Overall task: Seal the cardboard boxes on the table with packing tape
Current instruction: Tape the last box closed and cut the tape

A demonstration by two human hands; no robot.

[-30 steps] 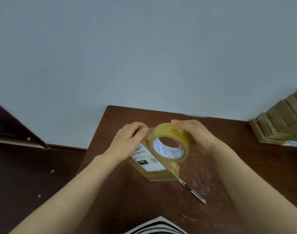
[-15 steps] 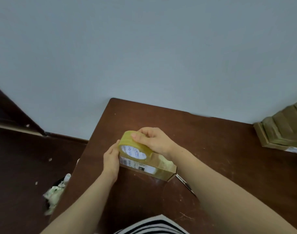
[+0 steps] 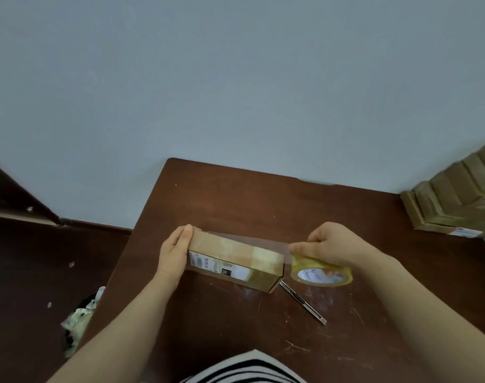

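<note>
A small cardboard box (image 3: 230,251) with a white label on its near side lies on the brown table (image 3: 263,200). My left hand (image 3: 173,251) presses flat against the box's left end, fingers straight. My right hand (image 3: 332,244) grips a roll of yellowish packing tape (image 3: 320,270) just right of the box. A clear strip of tape (image 3: 249,240) stretches from the roll across the top of the box to its left end.
A utility knife (image 3: 303,302) lies on the table by the box's right corner. A stack of cardboard boxes (image 3: 456,197) stands at the back right. Left of the table, on the dark floor, sits a bin with crumpled waste (image 3: 79,324).
My right hand has pulled the roll from the box's left end to beyond its right end, drawing tape over the top. The left hand stays at the left end.
</note>
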